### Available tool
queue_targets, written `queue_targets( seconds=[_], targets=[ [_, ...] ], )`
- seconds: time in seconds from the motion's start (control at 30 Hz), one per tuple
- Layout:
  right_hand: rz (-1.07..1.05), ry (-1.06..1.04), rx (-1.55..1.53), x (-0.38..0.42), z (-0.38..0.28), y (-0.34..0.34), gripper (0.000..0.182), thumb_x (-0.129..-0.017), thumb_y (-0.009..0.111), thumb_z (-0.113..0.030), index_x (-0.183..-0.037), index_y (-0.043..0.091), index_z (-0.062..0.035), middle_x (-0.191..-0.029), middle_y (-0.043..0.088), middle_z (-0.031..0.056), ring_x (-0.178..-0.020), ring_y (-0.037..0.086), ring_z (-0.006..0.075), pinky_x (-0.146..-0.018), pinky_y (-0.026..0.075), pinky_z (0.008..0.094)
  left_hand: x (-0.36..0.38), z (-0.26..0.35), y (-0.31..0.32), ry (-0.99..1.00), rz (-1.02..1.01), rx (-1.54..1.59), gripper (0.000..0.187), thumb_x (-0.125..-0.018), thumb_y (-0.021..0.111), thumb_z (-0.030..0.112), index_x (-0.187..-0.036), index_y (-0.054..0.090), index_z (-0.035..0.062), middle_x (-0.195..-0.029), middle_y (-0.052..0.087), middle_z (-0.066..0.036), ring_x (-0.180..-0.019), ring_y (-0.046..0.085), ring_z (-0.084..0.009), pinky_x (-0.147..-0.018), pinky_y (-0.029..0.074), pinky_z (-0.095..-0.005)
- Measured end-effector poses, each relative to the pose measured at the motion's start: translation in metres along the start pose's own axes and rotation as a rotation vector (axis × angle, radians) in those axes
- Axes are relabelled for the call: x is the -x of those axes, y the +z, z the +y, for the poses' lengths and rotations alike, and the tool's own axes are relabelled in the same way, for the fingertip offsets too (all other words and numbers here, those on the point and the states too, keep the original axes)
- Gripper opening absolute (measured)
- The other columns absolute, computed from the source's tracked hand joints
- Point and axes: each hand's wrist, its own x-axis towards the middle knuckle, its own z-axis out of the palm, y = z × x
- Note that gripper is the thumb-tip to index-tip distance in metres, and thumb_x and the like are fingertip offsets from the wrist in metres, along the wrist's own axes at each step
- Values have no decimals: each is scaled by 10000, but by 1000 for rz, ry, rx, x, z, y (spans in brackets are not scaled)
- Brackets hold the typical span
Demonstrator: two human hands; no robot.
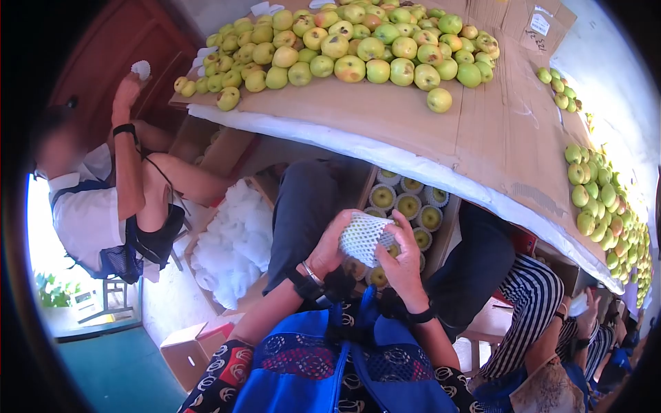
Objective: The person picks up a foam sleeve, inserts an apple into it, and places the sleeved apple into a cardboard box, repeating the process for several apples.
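Note:
Between my two hands is a pale apple in a white foam net [361,239], held above an open box. My left hand [332,242] wraps round the net's left side, with a bracelet and dark band at the wrist. My right hand [405,258] holds the net's right side, thumb and fingers against it. Under and behind my hands, the box [441,242] holds several rows of netted apples [407,206]. To the left stands a carton full of white foam nets [234,234].
A cardboard-covered table [496,131] with a large heap of green-yellow apples [372,48] lies ahead. More apples [595,193] lie at right. A person [96,206] sits at left, holding a white net. Striped trousers [533,292] show at right. An empty carton [189,354] stands lower left.

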Motion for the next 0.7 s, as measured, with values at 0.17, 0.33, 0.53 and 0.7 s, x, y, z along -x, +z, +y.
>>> queue_targets(
  seconds=[0.17, 0.33, 0.53, 0.7],
  targets=[
    [-21, -65, -47, -2, -1, 1, 503, -643, 681, -59, -1119, 530, -8, -1312, 414, 189, -1204, 431, 326, -986, 348, 367, -2, -3, -4, 31, 16, -226, 308, -904, 470, 288, -1085, 517, 43, -1000, 597, -65, -915, 583, -137, -824, 465, -293],
    [-41, -122, 9, -6, -2, 7, 553, -614, 701, -55, -1135, 521, -12, -1299, 427, 188, -1198, 434, 327, -982, 352, 372, 0, -4, -3, 16, 47, -258, 227, -887, 510, 185, -1071, 508, 51, -956, 581, -46, -857, 576, -110, -740, 476, -257],
    [-131, -120, 219, -13, -6, 10, 572, -636, 714, -200, -1147, 509, -44, -1246, 454, 196, -1155, 435, 354, -968, 335, 410, 0, -10, -5, 50, 72, -451, 216, -893, 492, 170, -1073, 513, 53, -935, 577, -25, -843, 553, -76, -708, 461, -232],
    [-203, -139, 347, -20, -11, 5, 568, -644, 704, -280, -1127, 498, -62, -1172, 482, 179, -1126, 434, 333, -923, 321, 432, 0, -2, 0, 36, 56, -532, 246, -919, 429, 212, -1078, 513, 44, -938, 577, -23, -846, 551, -84, -738, 455, -235]
  ],
)
